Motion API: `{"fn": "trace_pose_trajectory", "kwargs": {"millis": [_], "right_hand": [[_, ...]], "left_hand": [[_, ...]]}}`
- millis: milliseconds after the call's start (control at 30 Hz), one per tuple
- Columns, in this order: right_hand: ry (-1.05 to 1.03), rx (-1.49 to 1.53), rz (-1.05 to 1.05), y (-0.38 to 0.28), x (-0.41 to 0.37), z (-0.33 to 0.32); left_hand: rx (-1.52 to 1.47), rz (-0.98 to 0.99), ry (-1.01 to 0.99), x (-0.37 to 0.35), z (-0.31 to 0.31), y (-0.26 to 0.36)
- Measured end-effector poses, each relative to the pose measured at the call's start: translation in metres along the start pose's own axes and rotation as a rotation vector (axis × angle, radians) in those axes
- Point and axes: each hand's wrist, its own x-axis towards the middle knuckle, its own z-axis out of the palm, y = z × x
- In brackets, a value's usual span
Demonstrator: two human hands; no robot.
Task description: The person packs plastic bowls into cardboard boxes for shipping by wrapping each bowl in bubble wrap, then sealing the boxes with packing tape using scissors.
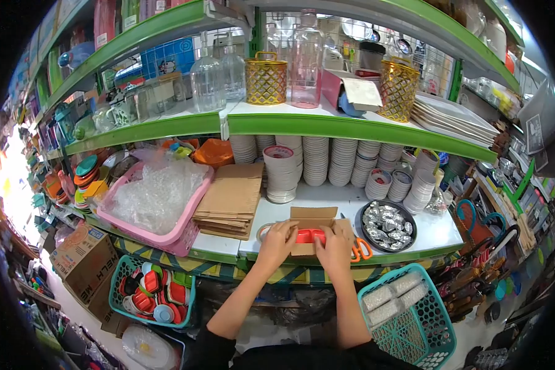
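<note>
A small open cardboard box (314, 213) stands at the front edge of the white shelf, with a red item (310, 235) inside it. My left hand (280, 239) is at the box's left side, fingers bent against the box and the red item. On the right side, my right hand (333, 242) has its fingers bent over the box wall and the red item's right end. Orange-handled scissors (362, 249) lie just right of my right hand. Part of a tape roll (263, 230) shows behind my left hand.
Left of the box are flattened cardboard sheets (228, 196) and a pink basket (188, 237) of bubble wrap. A dark round tray (388, 226) of foil-wrapped pieces sits at right. Stacked bowls (316, 161) line the back. Teal baskets (194, 296) (445, 308) stand below.
</note>
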Motion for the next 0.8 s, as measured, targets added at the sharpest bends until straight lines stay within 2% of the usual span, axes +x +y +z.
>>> {"fn": "trace_pose_trajectory", "kwargs": {"millis": [100, 133, 200, 267, 333, 367, 467, 600, 667, 733, 800], "right_hand": [[0.032, 0.165, 0.157, -0.032, -0.007, -0.006], [0.021, 0.174, 0.146, -0.04, -0.008, -0.005], [0.195, 0.099, -0.033, -0.06, -0.01, -0.007], [0.231, 0.145, -0.077, -0.088, -0.011, -0.01], [0.1, 0.617, -0.113, -0.112, -0.015, -0.004], [0.076, 0.739, -0.132, -0.129, -0.016, 0.001], [-0.139, 0.912, -0.162, -0.171, -0.029, 0.03], [-0.281, 1.015, -0.213, -0.228, -0.05, 0.075], [-0.448, 1.096, -0.169, -0.259, -0.063, 0.096], [-0.505, 1.11, -0.211, -0.287, -0.079, 0.122], [-0.648, 1.108, -0.247, -0.315, -0.095, 0.144]], "left_hand": [[-0.025, 0.016, 0.08, -0.019, -0.019, 0.003], [-0.016, 0.003, 0.09, -0.024, -0.029, 0.004], [0.017, 0.089, 0.145, -0.036, -0.047, 0.005], [-0.029, 0.028, 0.158, -0.05, -0.065, 0.003], [-0.057, -0.01, 0.207, -0.063, -0.087, 0.001], [-0.074, -0.033, 0.227, -0.072, -0.096, -0.006], [-0.013, -0.138, 0.273, -0.1, -0.129, -0.022], [0.069, -0.231, 0.345, -0.144, -0.173, -0.06], [0.083, -0.322, 0.372, -0.17, -0.196, -0.077], [0.121, -0.383, 0.387, -0.199, -0.215, -0.099], [0.174, -0.46, 0.417, -0.228, -0.232, -0.119]]}}
